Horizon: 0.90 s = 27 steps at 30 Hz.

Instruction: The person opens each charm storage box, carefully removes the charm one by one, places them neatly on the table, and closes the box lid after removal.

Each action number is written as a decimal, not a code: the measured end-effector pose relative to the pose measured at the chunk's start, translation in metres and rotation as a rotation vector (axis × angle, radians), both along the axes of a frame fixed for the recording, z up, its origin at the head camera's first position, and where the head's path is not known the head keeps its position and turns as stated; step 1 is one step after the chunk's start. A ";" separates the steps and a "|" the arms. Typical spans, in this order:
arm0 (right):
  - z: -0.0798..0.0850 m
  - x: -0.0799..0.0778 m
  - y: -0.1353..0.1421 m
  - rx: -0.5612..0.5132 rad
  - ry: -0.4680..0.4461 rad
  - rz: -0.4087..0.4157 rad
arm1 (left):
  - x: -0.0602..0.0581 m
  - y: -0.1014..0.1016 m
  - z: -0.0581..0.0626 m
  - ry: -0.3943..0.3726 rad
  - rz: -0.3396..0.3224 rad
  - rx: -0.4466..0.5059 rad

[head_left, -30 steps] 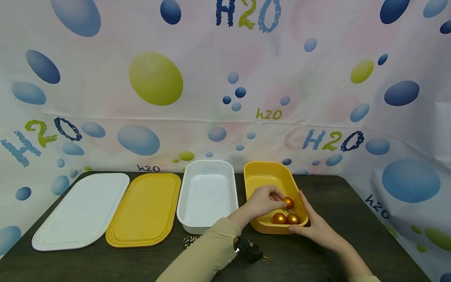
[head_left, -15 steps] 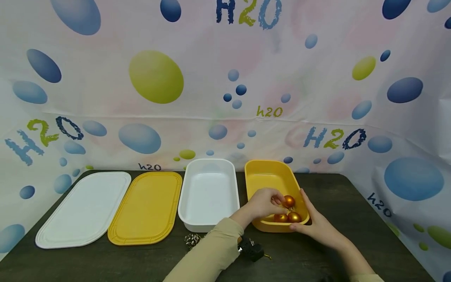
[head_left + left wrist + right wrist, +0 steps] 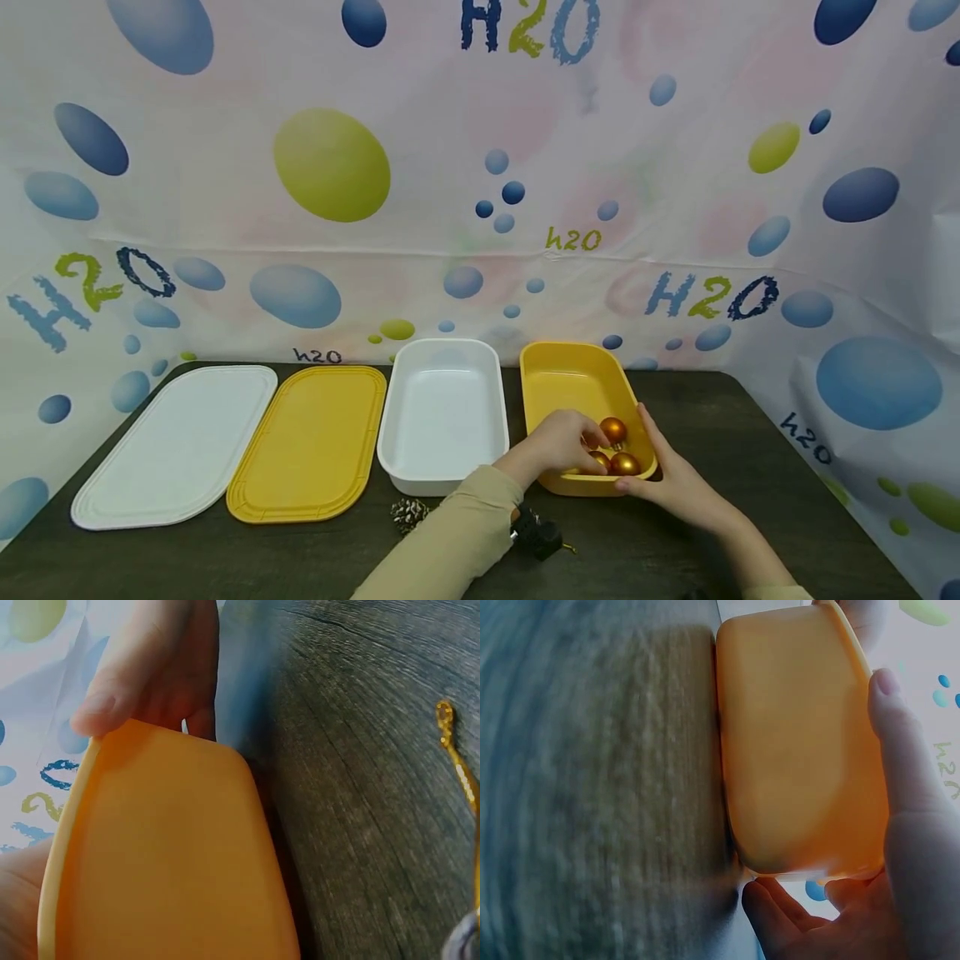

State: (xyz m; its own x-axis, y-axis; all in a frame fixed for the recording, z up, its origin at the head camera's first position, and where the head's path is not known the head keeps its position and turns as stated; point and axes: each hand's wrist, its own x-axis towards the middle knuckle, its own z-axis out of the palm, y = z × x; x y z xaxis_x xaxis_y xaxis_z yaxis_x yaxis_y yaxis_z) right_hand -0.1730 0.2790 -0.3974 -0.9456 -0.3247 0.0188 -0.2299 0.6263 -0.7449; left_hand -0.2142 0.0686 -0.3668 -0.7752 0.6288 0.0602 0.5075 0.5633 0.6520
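Note:
In the head view my left hand point(image 3: 564, 440) reaches into the yellow container point(image 3: 573, 367), fingers bent beside the left one of several shiny golden-orange baubles. A bauble point(image 3: 613, 430) lies farther back in the container, and another bauble point(image 3: 625, 464) lies by the front wall. Whether my left fingers pinch the left bauble point(image 3: 600, 459) is hidden. My right hand point(image 3: 678, 487) grips the container's front right corner, thumb on the front rim and fingers along the right side. In the right wrist view, the right thumb point(image 3: 900, 742) presses the rim, with other fingers against the side wall.
A white container point(image 3: 442, 400) stands left of the yellow one. Farther left lie a yellow lid point(image 3: 307, 450) and a white lid point(image 3: 176, 450). A white-tipped pine cone point(image 3: 408, 514) lies near my left sleeve. A gold loop point(image 3: 445, 720) shows on the dark table point(image 3: 360, 787).
My left hand has shifted from the back bauble down and toward the front left one. The back bauble stays in the container. My right hand keeps its grip on the corner.

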 end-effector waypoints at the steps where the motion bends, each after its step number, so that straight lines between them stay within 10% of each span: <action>1: 0.000 0.000 0.000 -0.001 0.000 -0.001 | 0.000 0.001 0.000 0.011 -0.003 -0.008; 27: -0.001 0.002 -0.003 0.001 0.001 -0.006 | 0.001 -0.004 -0.004 -0.134 0.098 0.251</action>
